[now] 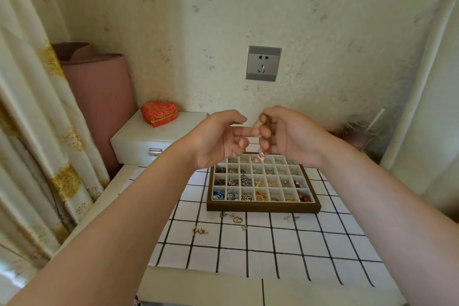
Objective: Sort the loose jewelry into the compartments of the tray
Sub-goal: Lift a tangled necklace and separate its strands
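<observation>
Soft, bright daylight fills the room, strongest at the left edge where the pale curtain with gold flowers (37,131) glows. Shadows are faint. The wide lens bends the left and right edges. The left hand (218,139), the right hand (285,134) and the small pink and blue bead piece (262,156) hanging below them look a bit blurry.

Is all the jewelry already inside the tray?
No, several loose pieces lie on the checked cloth in front of the tray.
</observation>
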A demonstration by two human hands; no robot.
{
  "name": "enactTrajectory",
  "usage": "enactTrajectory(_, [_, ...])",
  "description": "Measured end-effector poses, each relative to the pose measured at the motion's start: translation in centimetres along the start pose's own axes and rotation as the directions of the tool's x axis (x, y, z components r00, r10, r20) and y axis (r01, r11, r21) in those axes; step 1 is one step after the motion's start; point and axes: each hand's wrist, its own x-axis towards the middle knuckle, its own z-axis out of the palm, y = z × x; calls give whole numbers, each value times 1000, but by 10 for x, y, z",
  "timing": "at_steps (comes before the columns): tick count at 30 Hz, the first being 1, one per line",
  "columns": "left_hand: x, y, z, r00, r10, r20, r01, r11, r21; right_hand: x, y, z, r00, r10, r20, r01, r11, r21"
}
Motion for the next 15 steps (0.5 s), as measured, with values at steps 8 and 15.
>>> enactTrajectory(8, [5, 14, -12, 999, -3, 39, -14, 899, 438, 3, 12, -17, 990, 29, 141, 6, 970, -241])
enactTrajectory(15, [8, 33, -18, 960, 273, -68, -274, 962, -5, 13, 29, -21, 986, 112, 124, 2, 733, -680])
